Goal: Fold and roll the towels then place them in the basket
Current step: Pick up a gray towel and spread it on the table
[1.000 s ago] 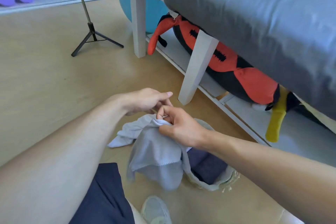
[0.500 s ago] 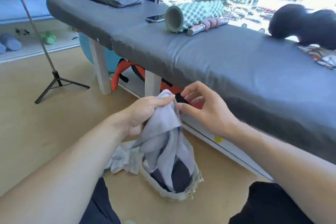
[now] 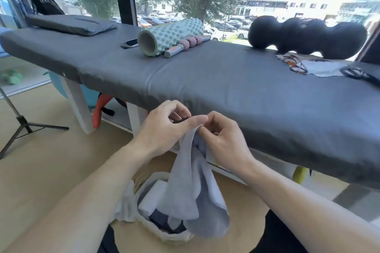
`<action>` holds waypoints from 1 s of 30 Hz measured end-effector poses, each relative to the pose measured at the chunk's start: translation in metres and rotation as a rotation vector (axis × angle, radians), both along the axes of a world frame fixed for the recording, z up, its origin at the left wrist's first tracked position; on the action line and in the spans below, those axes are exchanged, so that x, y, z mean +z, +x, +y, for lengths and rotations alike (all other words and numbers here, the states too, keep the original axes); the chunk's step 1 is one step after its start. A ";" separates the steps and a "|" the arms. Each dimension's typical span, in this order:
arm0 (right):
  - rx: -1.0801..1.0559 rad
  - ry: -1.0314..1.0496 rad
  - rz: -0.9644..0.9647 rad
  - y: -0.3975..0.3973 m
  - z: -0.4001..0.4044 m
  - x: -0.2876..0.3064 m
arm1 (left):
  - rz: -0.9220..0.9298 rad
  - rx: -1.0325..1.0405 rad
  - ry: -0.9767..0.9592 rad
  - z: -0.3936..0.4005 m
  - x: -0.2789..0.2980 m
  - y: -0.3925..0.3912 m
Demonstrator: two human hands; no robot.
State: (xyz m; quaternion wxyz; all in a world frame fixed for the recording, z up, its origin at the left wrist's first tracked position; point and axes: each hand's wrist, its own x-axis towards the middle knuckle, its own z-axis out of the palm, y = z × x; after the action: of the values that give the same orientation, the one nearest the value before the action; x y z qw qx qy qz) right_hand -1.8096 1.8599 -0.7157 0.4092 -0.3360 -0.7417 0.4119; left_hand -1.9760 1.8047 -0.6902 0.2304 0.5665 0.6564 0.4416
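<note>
Lifted higher than a second ago, the grey towel (image 3: pixel 193 183) has come up out of the basket (image 3: pixel 176 236) and now hangs in front of the padded worktop (image 3: pixel 226 84), and both hands have risen with it from floor level to the worktop's front edge. The left hand (image 3: pixel 162 129) has its thumb laid along the towel's top corner, fingers curled above it. The right hand (image 3: pixel 224 135) pinches the same corner from the other side, fingertips (image 3: pixel 202 128) touching the cloth. So both hands grip one bunched point, almost touching each other.

From that point the towel hangs straight down, its long axis vertical, twisted on itself, with its lower end draping over the basket on the floor. Inside the basket I can see a pale folded piece and something dark blue; another pale cloth (image 3: pixel 125 211) spills over the near left rim.

What matters next, I'd judge, is that the towel lies below the hands and the flat worktop lies ahead and above. Neither hand is nearer the cloth; they share one corner. To fold it, they would likely need to part sideways along the top edge to spread it, then carry it forward. A foam roller (image 3: pixel 170 37), a phone (image 3: pixel 129 43) and a massage stick (image 3: pixel 186 44) sit further back on the worktop.
</note>
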 end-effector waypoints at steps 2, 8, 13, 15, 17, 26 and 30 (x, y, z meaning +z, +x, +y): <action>-0.002 -0.024 0.017 0.002 0.001 0.004 | 0.071 -0.138 -0.029 -0.005 0.007 0.009; -0.063 -0.070 0.070 0.012 0.011 0.015 | 0.110 -0.256 -0.009 -0.003 0.011 0.019; -0.061 -0.006 -0.017 0.022 0.015 0.023 | 0.127 -0.132 0.032 -0.008 0.004 0.030; -0.027 0.022 -0.065 0.023 0.014 0.025 | 0.140 -0.055 0.062 -0.010 0.000 0.037; 0.023 0.040 -0.102 0.026 0.015 0.030 | 0.185 0.049 0.092 -0.007 -0.001 0.043; 0.037 -0.121 -0.356 0.101 0.039 0.059 | 0.330 0.135 0.396 0.036 0.019 0.051; 0.029 -0.147 -0.594 0.158 0.044 0.098 | 0.336 -0.273 0.203 0.057 0.044 0.032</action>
State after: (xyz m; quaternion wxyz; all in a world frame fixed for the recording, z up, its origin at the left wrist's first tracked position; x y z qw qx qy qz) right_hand -1.6518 1.9034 -0.6181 0.1433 -0.4597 -0.8018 0.3539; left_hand -1.9444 1.8616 -0.6465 0.1173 0.7359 0.5551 0.3694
